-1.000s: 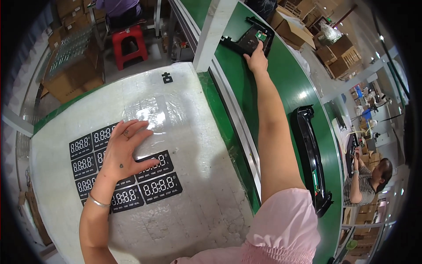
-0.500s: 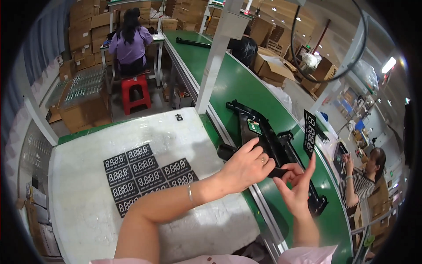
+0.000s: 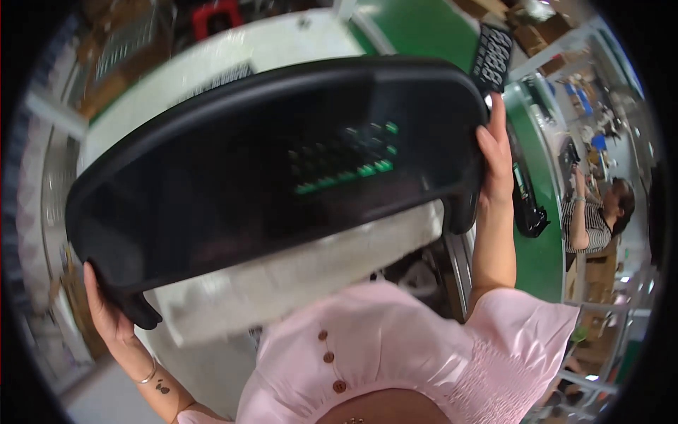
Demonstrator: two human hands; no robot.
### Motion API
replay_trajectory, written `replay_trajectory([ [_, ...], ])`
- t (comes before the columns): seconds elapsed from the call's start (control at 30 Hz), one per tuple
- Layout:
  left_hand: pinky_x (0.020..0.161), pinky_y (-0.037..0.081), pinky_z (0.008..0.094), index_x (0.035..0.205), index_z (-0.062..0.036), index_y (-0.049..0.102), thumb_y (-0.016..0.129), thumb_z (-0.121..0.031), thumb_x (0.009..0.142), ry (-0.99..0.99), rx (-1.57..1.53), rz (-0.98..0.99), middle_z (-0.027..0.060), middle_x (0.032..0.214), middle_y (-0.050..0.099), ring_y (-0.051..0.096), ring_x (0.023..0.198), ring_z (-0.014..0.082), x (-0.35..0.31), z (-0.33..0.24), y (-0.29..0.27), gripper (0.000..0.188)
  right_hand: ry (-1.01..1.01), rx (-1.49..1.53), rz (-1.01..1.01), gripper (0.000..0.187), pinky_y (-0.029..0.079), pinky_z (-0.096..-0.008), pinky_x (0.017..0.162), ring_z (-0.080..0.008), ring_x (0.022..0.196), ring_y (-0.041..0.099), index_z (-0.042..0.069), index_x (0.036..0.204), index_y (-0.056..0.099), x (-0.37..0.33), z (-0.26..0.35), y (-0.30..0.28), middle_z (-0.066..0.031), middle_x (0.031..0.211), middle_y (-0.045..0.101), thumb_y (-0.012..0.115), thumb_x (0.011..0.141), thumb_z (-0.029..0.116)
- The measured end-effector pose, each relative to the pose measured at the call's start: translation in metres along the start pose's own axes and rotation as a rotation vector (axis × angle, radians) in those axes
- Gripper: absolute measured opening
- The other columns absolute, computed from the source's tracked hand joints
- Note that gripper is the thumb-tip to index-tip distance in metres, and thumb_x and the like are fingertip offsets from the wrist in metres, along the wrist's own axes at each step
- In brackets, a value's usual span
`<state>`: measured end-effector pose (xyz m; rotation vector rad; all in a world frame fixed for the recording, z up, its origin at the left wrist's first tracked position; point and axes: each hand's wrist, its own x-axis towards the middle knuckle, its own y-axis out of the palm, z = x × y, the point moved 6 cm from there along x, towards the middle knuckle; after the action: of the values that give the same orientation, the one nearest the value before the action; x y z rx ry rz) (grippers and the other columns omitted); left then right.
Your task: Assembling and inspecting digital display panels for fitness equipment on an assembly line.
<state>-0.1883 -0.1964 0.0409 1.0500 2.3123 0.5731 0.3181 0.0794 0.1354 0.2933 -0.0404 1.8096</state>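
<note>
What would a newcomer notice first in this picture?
A large curved black panel fills the centre of the view, held up close to the camera, with small green marks on its face. The left hand grips its lower left end and the right hand its right end. Behind it lie a white table and a green conveyor.
</note>
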Motion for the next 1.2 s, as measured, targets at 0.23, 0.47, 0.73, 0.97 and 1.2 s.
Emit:
replay_trajectory([
  [0.23,0.115,0.020,0.0421,0.146,0.0004,0.031,0.057,-0.036,0.093,0.558,1.909,-0.279,0.0217,0.152,0.027,0.023,0.142,0.0356,-0.055,0.046,0.021,0.069,-0.142,-0.851,0.216,0.090,0.028,-0.0447,0.110,-0.0317,0.135,0.037,0.008,0.151,-0.006,-0.032,-0.089,0.055,-0.0239,0.142,0.039,0.061,0.092,0.014],
  [0.47,0.115,0.016,0.0532,0.136,0.0104,0.039,0.069,-0.052,0.076,0.794,1.422,0.642,0.0288,0.147,0.030,0.021,0.140,0.0439,-0.058,0.192,0.259,0.092,-0.019,-0.598,0.152,0.076,0.036,-0.0412,0.106,-0.0327,0.127,0.046,0.005,0.151,0.000,-0.024,-0.096,0.056,-0.0242,0.140,0.042,0.051,0.098,0.024],
  [0.73,0.109,0.028,0.0487,0.119,0.0012,0.059,0.063,-0.046,0.081,0.823,1.239,0.870,0.0223,0.128,0.052,0.046,0.122,0.0378,-0.036,0.168,0.304,0.060,0.004,-0.468,-0.291,0.064,0.032,-0.0449,0.109,-0.0309,0.132,0.041,0.003,0.150,0.017,-0.034,-0.045,-0.045,-0.0196,0.145,0.039,0.047,0.100,0.030],
  [0.97,0.102,0.035,0.0551,0.111,-0.0001,0.060,0.068,-0.043,0.076,0.642,0.804,1.641,0.0211,0.120,0.055,0.047,0.120,0.0396,-0.123,0.244,0.320,0.056,-0.178,-0.227,-0.149,0.029,0.047,-0.0346,0.094,-0.0188,0.103,0.059,-0.003,0.121,0.056,-0.007,-0.039,-0.003,-0.0097,0.111,0.062,0.056,0.097,0.012],
  [1.2,0.101,0.038,0.0510,0.109,0.0006,0.060,0.070,-0.025,0.076,0.704,0.797,1.358,0.0190,0.131,0.051,0.050,0.118,0.0412,-0.111,0.215,0.292,0.043,-0.217,-0.358,-0.054,0.034,0.046,-0.0172,0.071,-0.0052,0.076,0.057,-0.001,0.117,0.063,0.008,-0.035,0.044,-0.0004,0.084,0.064,0.071,0.084,0.000],
])
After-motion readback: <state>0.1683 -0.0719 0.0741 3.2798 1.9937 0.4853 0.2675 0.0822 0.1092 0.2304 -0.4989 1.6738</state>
